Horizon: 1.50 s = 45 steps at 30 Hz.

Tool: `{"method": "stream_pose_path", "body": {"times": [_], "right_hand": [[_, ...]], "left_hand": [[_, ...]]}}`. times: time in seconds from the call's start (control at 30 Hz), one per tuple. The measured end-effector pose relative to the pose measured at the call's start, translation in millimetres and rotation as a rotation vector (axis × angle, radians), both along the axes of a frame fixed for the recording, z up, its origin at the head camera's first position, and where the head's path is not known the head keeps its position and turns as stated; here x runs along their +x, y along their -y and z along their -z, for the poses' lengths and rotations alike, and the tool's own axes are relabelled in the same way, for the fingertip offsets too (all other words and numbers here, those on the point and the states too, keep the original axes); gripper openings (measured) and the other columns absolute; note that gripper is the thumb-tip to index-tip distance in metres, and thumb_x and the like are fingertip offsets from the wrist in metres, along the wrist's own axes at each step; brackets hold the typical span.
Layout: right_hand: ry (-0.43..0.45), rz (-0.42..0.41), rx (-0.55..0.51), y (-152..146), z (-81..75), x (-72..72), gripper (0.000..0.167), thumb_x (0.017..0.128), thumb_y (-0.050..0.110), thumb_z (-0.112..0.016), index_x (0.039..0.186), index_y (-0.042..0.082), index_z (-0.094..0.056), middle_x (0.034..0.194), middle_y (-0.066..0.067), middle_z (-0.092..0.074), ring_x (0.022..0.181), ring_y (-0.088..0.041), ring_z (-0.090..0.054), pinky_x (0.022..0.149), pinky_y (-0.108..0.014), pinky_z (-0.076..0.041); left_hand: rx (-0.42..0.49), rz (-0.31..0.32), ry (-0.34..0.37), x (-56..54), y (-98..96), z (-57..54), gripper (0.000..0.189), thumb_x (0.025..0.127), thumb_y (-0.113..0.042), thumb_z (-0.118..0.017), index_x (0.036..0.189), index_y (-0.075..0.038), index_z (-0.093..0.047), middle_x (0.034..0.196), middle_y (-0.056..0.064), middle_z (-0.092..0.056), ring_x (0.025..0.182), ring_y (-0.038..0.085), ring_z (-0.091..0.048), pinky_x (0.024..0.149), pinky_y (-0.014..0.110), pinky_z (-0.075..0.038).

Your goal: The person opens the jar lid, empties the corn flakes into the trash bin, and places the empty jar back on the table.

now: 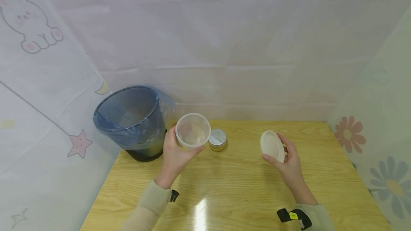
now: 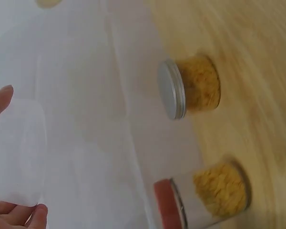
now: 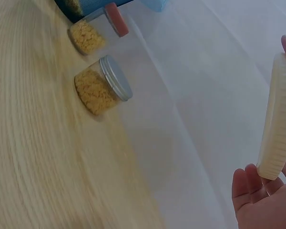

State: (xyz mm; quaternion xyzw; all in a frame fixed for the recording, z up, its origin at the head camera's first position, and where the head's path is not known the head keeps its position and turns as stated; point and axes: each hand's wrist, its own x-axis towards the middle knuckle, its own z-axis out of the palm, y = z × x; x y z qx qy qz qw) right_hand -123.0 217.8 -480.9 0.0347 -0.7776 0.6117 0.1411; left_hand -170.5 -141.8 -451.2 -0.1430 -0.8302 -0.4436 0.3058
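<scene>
My left hand (image 1: 173,158) grips a clear plastic tub (image 1: 192,133) by its side, above the table, its round mouth facing the head camera. At the right, my right hand (image 1: 291,165) pinches a cream round lid (image 1: 272,146) by its edges, its ridged rim (image 3: 279,119) showing in the right wrist view. Tub and lid are well apart. Just right of the tub stands a jar (image 1: 217,140) with a silver lid and yellow crumbly contents. In the left wrist view a second jar (image 2: 221,191) has a reddish-brown lid and yellow pieces; my left hand and the tub mostly hide it in the head view.
A dark bin (image 1: 146,152) with a bluish plastic liner stands at the table's back left corner. The wooden table (image 1: 244,188) meets hanging white sheets (image 1: 257,81) behind and at both sides. Light glares off the table's front.
</scene>
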Motion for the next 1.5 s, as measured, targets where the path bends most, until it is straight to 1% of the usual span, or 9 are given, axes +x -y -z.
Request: {"method": "stream_pose_path", "body": {"times": [0.17, 0.27, 0.5, 0.63, 0.8, 0.93, 1.07, 1.3, 1.5], "right_hand": [[0.033, 0.028, 0.038, -8.8, 8.0, 1.3, 0.087, 0.086, 0.002, -0.08, 0.159, 0.008, -0.032, 0.146, -0.012, -0.031, 0.113, -0.023, -0.037, 0.081, -0.012, -0.044], [0.064, 0.041, 0.075, -12.8, 12.1, 3.2, 0.087, 0.087, 0.005, -0.081, 0.159, 0.007, -0.032, 0.147, -0.014, -0.031, 0.115, -0.024, -0.037, 0.081, -0.012, -0.042], [0.143, 0.054, 0.144, -22.5, 25.7, 8.3, 0.088, 0.088, 0.014, -0.081, 0.159, 0.005, -0.029, 0.148, -0.019, -0.03, 0.117, -0.027, -0.036, 0.079, -0.019, -0.042], [0.183, 0.072, 0.179, -29.7, 34.1, 9.9, 0.09, 0.088, 0.021, -0.082, 0.159, 0.004, -0.028, 0.148, -0.021, -0.028, 0.119, -0.031, -0.036, 0.082, -0.032, -0.042], [0.314, 0.062, 0.22, -36.8, 46.7, 9.0, 0.099, 0.088, 0.034, -0.082, 0.158, -0.001, -0.023, 0.148, -0.028, -0.022, 0.125, -0.044, -0.034, 0.09, -0.059, -0.044], [0.445, 0.054, 0.261, -41.6, 55.7, 7.3, 0.11, 0.085, 0.046, -0.082, 0.158, -0.004, -0.018, 0.152, -0.032, -0.016, 0.135, -0.053, -0.026, 0.102, -0.071, -0.033], [0.5, 0.075, 0.288, -49.1, 62.2, 5.7, 0.114, 0.084, 0.049, -0.082, 0.156, -0.009, -0.017, 0.153, -0.037, -0.013, 0.137, -0.056, -0.023, 0.106, -0.072, -0.027], [0.517, 0.097, 0.355, -60.6, 70.8, -1.1, 0.118, 0.082, 0.054, -0.082, 0.154, -0.013, -0.018, 0.149, -0.041, -0.016, 0.133, -0.056, -0.026, 0.105, -0.071, -0.03], [0.496, 0.109, 0.445, -60.2, 75.6, -10.0, 0.117, 0.078, 0.055, -0.084, 0.152, -0.015, -0.025, 0.144, -0.041, -0.024, 0.127, -0.054, -0.032, 0.101, -0.069, -0.034]], "left_hand": [[-0.007, 0.03, 0.078, 7.4, -15.3, 16.9, 0.104, 0.061, -0.041, -0.099, 0.148, -0.015, -0.05, 0.134, 0.009, -0.056, 0.125, 0.026, -0.048, 0.097, 0.054, -0.045], [0.009, 0.052, 0.167, 16.8, -28.1, 33.3, 0.106, 0.061, -0.041, -0.099, 0.151, -0.019, -0.048, 0.134, 0.009, -0.054, 0.122, 0.024, -0.049, 0.096, 0.054, -0.046], [0.036, 0.191, 0.359, 37.0, -64.9, 71.0, 0.109, 0.066, -0.043, -0.097, 0.155, -0.019, -0.04, 0.138, 0.003, -0.05, 0.123, 0.022, -0.044, 0.096, 0.051, -0.045], [0.035, 0.249, 0.432, 41.7, -90.0, 88.8, 0.109, 0.068, -0.044, -0.095, 0.156, -0.023, -0.035, 0.138, 0.003, -0.047, 0.123, 0.021, -0.043, 0.097, 0.051, -0.045], [-0.048, 0.311, 0.465, 42.3, -118.9, 116.3, 0.109, 0.07, -0.047, -0.094, 0.156, -0.018, -0.034, 0.14, 0.006, -0.048, 0.126, 0.02, -0.041, 0.098, 0.048, -0.046], [-0.123, 0.293, 0.429, 34.9, -135.2, 129.8, 0.107, 0.07, -0.044, -0.095, 0.154, -0.013, -0.036, 0.14, 0.007, -0.053, 0.127, 0.021, -0.041, 0.097, 0.046, -0.048], [-0.162, 0.273, 0.405, 18.7, -148.7, 129.5, 0.106, 0.071, -0.044, -0.094, 0.153, -0.008, -0.036, 0.141, 0.009, -0.053, 0.127, 0.024, -0.043, 0.098, 0.045, -0.049], [-0.299, 0.215, 0.408, -18.9, -173.1, 131.3, 0.108, 0.071, -0.049, -0.092, 0.15, -0.001, -0.036, 0.142, 0.014, -0.051, 0.127, 0.026, -0.046, 0.097, 0.038, -0.051], [-0.339, 0.172, 0.457, -37.9, -188.7, 136.8, 0.104, 0.07, -0.049, -0.092, 0.144, -0.002, -0.037, 0.139, 0.013, -0.051, 0.124, 0.026, -0.047, 0.094, 0.037, -0.053]]}}
